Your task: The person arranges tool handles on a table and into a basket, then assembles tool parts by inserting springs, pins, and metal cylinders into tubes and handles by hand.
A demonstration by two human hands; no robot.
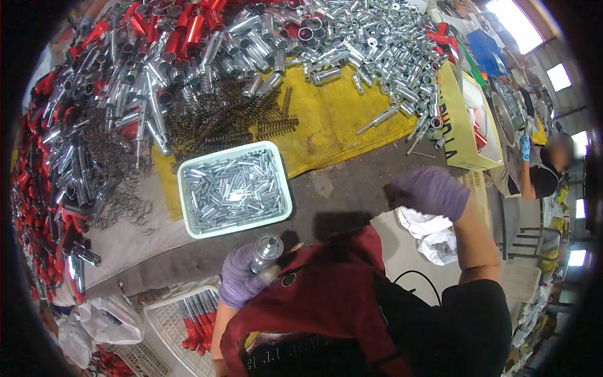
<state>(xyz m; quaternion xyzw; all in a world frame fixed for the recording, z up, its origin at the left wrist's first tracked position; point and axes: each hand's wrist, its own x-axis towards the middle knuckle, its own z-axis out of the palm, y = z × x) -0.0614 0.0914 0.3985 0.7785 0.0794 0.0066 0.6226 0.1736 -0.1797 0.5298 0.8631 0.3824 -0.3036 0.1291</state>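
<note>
My left hand, in a purple knitted glove, is wrapped round a silver metal cylinder held close to my dark red apron. The cylinder's round end points up, with a small stud in its middle. Just beyond it stands a pale green tray full of short silver pins. Off to the right, my right hand hangs over the table's near edge in a matching glove. Its fingers are curled together at a dark, blurred tip; whatever they hold, if anything, cannot be made out.
Silver and red tubes and small metal fittings heap up at the back. Dark coil springs lie on a yellow cloth. A yellow box stands right. A crate holds red-handled parts. A co-worker is far right.
</note>
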